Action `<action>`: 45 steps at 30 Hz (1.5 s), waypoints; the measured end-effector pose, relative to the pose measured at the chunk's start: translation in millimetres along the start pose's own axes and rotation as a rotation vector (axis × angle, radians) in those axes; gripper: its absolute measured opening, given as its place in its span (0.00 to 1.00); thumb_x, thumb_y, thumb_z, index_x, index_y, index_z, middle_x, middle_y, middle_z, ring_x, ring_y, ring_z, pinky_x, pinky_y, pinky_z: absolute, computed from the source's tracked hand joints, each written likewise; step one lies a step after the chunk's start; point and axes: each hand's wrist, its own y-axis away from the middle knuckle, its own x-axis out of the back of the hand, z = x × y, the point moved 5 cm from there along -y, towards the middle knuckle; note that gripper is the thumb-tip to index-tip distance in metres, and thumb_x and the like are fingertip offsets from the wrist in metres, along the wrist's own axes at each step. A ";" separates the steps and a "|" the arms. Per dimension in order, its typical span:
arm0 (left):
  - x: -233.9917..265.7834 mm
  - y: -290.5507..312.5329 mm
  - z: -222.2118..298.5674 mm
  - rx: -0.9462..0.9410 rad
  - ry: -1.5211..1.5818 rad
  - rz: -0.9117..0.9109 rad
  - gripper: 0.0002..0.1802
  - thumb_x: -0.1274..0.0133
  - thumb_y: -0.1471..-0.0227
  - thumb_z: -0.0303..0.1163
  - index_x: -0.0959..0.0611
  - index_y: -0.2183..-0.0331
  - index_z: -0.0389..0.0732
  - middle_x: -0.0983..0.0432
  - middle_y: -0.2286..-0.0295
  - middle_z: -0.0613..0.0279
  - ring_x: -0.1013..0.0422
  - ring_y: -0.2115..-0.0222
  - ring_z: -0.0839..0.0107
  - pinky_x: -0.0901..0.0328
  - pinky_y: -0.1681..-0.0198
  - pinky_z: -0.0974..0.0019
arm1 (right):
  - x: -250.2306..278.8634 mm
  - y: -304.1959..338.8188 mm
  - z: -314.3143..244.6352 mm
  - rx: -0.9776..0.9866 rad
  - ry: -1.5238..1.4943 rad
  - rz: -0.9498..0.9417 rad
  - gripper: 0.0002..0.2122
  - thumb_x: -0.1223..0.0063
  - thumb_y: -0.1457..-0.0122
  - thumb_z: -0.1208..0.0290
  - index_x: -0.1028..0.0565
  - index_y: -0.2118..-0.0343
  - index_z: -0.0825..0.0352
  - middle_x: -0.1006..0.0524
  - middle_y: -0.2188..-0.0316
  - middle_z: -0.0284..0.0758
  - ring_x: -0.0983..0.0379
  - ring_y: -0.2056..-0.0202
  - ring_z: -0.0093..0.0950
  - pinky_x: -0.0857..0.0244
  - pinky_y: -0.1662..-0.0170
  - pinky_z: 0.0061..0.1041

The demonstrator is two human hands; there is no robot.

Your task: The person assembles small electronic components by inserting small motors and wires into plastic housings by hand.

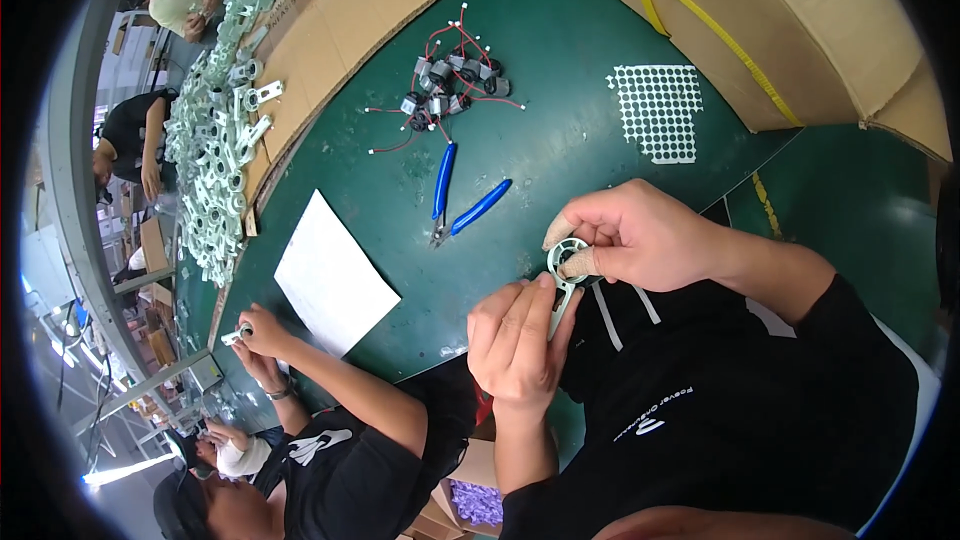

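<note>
My left hand (pixel 515 345) is closed around the handle of a pale green plastic housing (pixel 563 294), a spoked round ring on a short handle. Thumb and forefinger of my right hand (pixel 650 235) pinch the ring; both digits wear beige finger covers. Whether a smaller piece lies under the thumb is hidden. Beyond my hands, blue-handled side cutters (pixel 481 207) lie with their handles spread. Farther back is a pile of small motors (pixel 440 75) with red wires and white connectors.
A white sheet (pixel 335 275) lies on the green table (pixel 540 70). Many similar housings (pixel 215 140) heap along cardboard at left. A dotted sticker sheet (pixel 658 112) lies before a cardboard box (pixel 720 30) at back right. A co-worker's hands (pixel 262 340) hold another part at left.
</note>
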 end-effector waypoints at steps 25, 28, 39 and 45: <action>0.0 -125.9 -158.5 0.161 -0.320 -0.006 0.11 0.28 0.32 0.30 0.05 0.50 0.39 0.08 0.58 0.52 0.15 0.57 0.54 0.21 0.53 0.54 | 11.0 25.2 -3.4 0.031 0.144 0.031 0.19 0.25 0.29 0.65 0.16 0.44 0.75 0.11 0.68 0.38 0.15 0.72 0.24 0.24 0.66 0.29; 5.3 -136.5 -150.5 0.168 -0.291 0.014 0.05 0.28 0.34 0.28 0.06 0.60 0.37 0.11 0.63 0.53 0.18 0.59 0.50 0.23 0.51 0.49 | 11.2 27.3 -5.7 0.055 0.162 0.026 0.18 0.26 0.29 0.66 0.16 0.46 0.76 0.11 0.68 0.39 0.14 0.72 0.26 0.24 0.66 0.30; 64.9 -154.3 -104.3 0.073 -0.407 0.243 0.03 0.28 0.33 0.24 0.08 0.60 0.38 0.11 0.63 0.58 0.17 0.62 0.61 0.24 0.56 0.58 | 8.1 24.9 2.6 0.137 0.180 0.027 0.16 0.24 0.29 0.68 0.15 0.47 0.71 0.11 0.68 0.35 0.17 0.74 0.19 0.27 0.68 0.25; 67.1 -119.9 -77.7 0.257 -0.210 0.063 0.05 0.30 0.30 0.27 0.08 0.60 0.36 0.10 0.62 0.56 0.16 0.56 0.61 0.24 0.49 0.59 | 21.0 19.9 -6.7 0.117 0.155 0.140 0.15 0.25 0.30 0.67 0.15 0.49 0.71 0.11 0.67 0.39 0.15 0.72 0.24 0.24 0.66 0.29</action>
